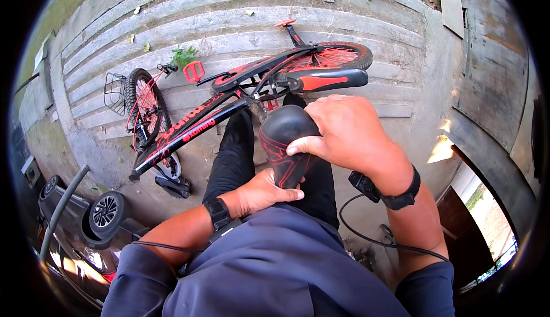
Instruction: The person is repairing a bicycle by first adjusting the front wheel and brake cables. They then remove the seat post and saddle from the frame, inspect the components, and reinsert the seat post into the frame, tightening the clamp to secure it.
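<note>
A black bicycle saddle (288, 119) with thin red lines is held in front of my body, narrow end toward me. My left hand (264, 193) grips its narrow end, thumb lying across the near tip. My right hand (346, 125) wraps over the wide end from the right, its thumb pressed on the top. Just beyond lies a black and red bicycle frame (200, 116), and a short tube of it reaches close to the saddle. The saddle's underside is hidden, so whether it joins that tube cannot be told.
The frame's rear wheel (338, 57) has red spokes, with a black and red mudguard (332, 80) nearer me. Left are a front wheel (144, 102), a wire basket (114, 92) and a red pedal (194, 72). A dark car (86, 225) stands lower left, a metal door (492, 59) at right.
</note>
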